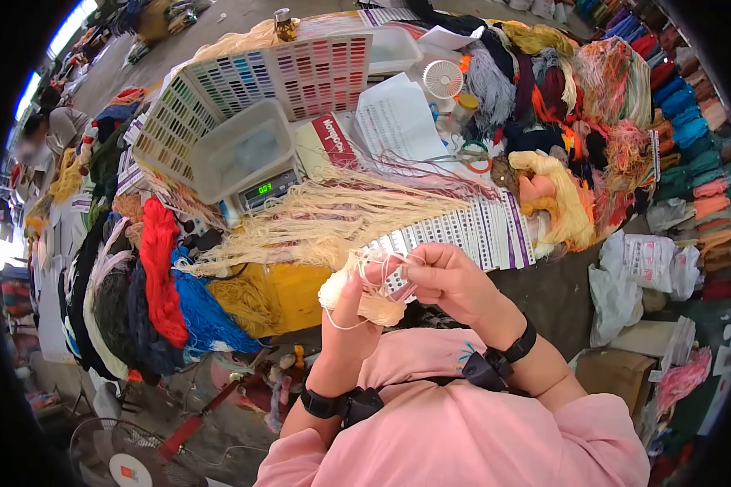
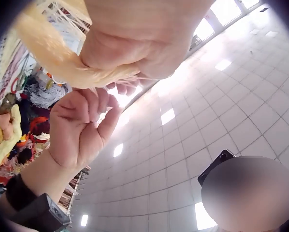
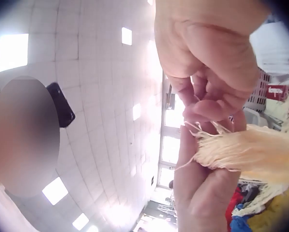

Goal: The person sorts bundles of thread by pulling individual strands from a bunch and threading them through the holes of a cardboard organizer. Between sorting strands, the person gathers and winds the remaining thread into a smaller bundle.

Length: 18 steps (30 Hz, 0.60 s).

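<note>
A cream yarn skein (image 1: 374,307) lies across my left hand (image 1: 351,312), held in the bend between thumb and fingers. In the right wrist view the looped end of the skein (image 3: 222,150) sticks out past the left hand's (image 3: 202,193) thumb. My right hand (image 1: 455,280) is close beside it, thumb and fingertips pinching a thin strand at the loops. The left wrist view shows the skein (image 2: 62,60) hanging from the palm, with the right hand (image 2: 79,128) curled just below.
Loose cream strands (image 1: 333,215) spread over the table ahead. Behind them are a scale (image 1: 268,191), a plastic tub (image 1: 244,150) and a colour chart (image 1: 317,77). Red (image 1: 162,272) and blue (image 1: 211,304) skeins hang at the left edge. Scissors (image 1: 477,162) lie right of centre.
</note>
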Available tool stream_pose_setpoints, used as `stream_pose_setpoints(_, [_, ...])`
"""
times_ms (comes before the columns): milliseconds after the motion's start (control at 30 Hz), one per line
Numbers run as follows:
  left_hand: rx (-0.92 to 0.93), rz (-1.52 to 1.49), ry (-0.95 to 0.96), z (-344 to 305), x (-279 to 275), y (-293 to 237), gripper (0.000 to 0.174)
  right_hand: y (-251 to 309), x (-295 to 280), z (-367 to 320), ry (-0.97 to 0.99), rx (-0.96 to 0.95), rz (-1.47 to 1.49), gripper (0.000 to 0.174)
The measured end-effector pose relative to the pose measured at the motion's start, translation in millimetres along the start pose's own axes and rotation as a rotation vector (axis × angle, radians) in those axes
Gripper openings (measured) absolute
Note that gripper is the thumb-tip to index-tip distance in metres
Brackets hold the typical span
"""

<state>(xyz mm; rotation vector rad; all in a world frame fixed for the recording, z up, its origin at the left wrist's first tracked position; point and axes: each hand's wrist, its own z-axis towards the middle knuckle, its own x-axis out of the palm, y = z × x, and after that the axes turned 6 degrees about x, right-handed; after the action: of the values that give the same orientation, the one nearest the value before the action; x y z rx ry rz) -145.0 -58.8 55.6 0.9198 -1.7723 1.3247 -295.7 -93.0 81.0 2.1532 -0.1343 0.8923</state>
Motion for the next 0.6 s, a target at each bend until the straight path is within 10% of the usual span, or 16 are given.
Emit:
stream_pose_setpoints(333, [-0.025, 0.076, 0.067, 6, -1, 5, 0.054, 5, 14, 2, -0.146, -0.112, -0.671, 0.010])
stream_pose_setpoints(600, [-0.057, -0.006, 0.124, 6, -3, 3, 0.051, 10, 18, -4, -0.169, -0.065, -0.404, 0.009])
